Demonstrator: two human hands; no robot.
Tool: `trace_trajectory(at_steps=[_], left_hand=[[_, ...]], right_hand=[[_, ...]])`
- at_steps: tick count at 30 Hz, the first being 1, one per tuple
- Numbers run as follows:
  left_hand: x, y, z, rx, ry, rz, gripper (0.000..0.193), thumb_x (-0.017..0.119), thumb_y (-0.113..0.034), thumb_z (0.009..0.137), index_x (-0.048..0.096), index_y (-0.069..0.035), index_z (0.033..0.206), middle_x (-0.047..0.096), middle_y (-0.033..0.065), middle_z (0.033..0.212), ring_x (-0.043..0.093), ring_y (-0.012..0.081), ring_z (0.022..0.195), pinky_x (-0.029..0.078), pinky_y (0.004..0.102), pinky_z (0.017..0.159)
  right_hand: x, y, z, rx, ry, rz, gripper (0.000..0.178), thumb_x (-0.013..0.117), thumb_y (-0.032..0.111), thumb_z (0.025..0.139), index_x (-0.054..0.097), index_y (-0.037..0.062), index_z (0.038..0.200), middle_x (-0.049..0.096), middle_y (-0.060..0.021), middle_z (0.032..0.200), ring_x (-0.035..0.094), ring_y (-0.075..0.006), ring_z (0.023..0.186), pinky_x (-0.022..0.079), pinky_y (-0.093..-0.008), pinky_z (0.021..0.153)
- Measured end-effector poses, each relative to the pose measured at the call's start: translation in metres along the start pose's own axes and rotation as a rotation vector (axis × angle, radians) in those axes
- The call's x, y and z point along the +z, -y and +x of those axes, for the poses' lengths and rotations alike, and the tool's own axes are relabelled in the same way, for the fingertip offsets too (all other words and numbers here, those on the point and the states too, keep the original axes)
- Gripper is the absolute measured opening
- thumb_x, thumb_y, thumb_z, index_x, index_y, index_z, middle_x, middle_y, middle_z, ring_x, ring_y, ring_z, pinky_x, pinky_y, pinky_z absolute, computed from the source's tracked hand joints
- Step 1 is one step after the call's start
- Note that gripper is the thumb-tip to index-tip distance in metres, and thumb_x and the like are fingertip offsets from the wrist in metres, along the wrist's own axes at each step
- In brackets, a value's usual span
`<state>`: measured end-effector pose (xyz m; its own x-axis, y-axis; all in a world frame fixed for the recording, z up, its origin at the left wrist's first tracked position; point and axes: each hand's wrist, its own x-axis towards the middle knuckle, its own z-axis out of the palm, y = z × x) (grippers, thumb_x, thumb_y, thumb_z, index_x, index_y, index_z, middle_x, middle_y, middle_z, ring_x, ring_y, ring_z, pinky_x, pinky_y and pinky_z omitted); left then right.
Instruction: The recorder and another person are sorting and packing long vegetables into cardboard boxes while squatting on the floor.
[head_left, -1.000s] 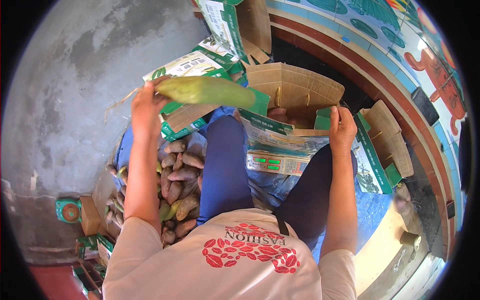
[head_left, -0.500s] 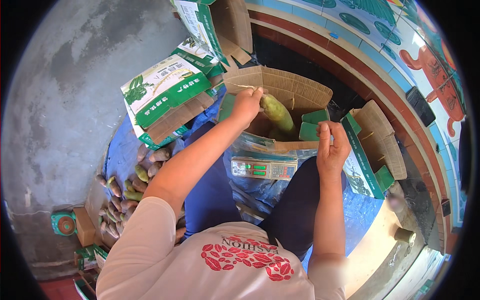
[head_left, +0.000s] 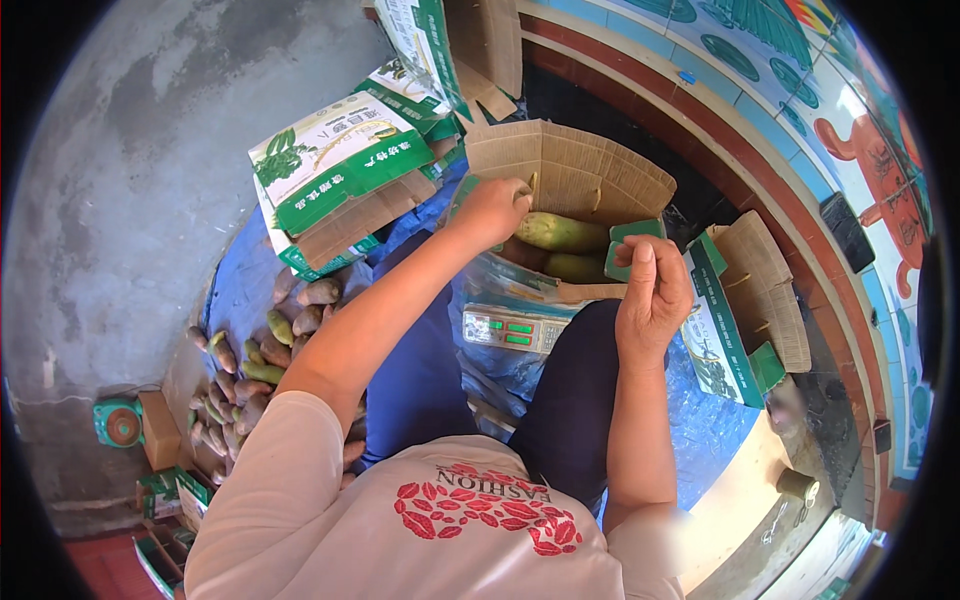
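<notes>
Two green radishes lie in an open cardboard box: the upper radish (head_left: pixel 565 233) stretches across it, and the lower radish (head_left: pixel 575 268) is partly covered by the box's near side. My left hand (head_left: pixel 495 213) is over the left part of the box (head_left: pixel 560 165), its fingers closed beside the upper radish's left end. Whether those fingers grip anything is hidden. My right hand (head_left: pixel 655 300) is at the box's right corner, fingers curled and thumb up, by a green flap (head_left: pixel 640 230). I cannot see what is inside its curl.
A scale display with green readouts (head_left: pixel 510 328) sits between my knees, below the box. Loose radishes (head_left: pixel 238 405) are heaped at left on a blue sheet (head_left: pixel 715 440). Green-and-white cartons (head_left: pixel 345 165) stand at upper left, and another open carton (head_left: pixel 735 315) at right.
The upper radish has gone from slanted and raised to lying across the box. My left hand has moved slightly down relative to the box; my right hand stays by the flap.
</notes>
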<state>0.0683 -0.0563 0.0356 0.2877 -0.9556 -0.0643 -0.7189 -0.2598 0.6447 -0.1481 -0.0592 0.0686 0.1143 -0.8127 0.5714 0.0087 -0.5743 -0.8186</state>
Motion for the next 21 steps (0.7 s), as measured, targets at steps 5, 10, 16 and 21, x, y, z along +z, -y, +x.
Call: trace_trajectory(at_steps=[5, 10, 16, 21], left_hand=[[-0.013, 0.024, -0.036, 0.367, -0.348, 0.030, 0.024, 0.058, -0.018, 0.084, 0.061, -0.001, 0.099, 0.061, 0.0195, 0.104, 0.057, 0.0367, 0.096, 0.045, 0.0420, 0.084], [-0.024, 0.057, -0.052, 0.417, -0.581, 0.095, 0.021, 0.059, -0.015, 0.083, 0.061, -0.001, 0.099, 0.060, 0.0182, 0.108, 0.056, 0.0358, 0.099, 0.044, 0.0420, 0.086], [-0.016, 0.077, -0.064, 0.409, -0.728, 0.147, 0.022, 0.057, -0.018, 0.085, 0.061, -0.002, 0.100, 0.061, 0.0172, 0.109, 0.056, 0.0329, 0.100, 0.039, 0.0435, 0.093], [-0.011, 0.075, -0.063, 0.389, -0.705, 0.047, 0.024, 0.056, -0.022, 0.086, 0.061, -0.002, 0.099, 0.061, 0.0168, 0.109, 0.056, 0.0319, 0.102, 0.037, 0.0440, 0.094]], right_hand=[[0.001, 0.002, -0.011, -0.133, -0.004, -0.058, 0.013, 0.054, 0.007, 0.090, 0.060, -0.0012, 0.083, 0.060, -0.0093, 0.074, 0.059, -0.0172, 0.065, 0.045, -0.0263, 0.060], [-0.004, 0.012, -0.007, -0.223, 0.004, -0.235, 0.011, 0.053, 0.006, 0.089, 0.060, -0.0007, 0.084, 0.061, -0.0090, 0.074, 0.059, -0.0175, 0.065, 0.046, -0.0266, 0.060], [-0.021, 0.005, -0.006, -0.209, -0.020, -0.256, 0.017, 0.052, 0.011, 0.093, 0.061, -0.0014, 0.085, 0.061, -0.0071, 0.074, 0.059, -0.0133, 0.067, 0.046, -0.0245, 0.061], [-0.018, 0.011, -0.008, -0.187, -0.053, -0.241, 0.020, 0.050, 0.014, 0.095, 0.061, -0.0012, 0.087, 0.062, -0.0060, 0.076, 0.059, -0.0117, 0.068, 0.047, -0.0234, 0.063]])
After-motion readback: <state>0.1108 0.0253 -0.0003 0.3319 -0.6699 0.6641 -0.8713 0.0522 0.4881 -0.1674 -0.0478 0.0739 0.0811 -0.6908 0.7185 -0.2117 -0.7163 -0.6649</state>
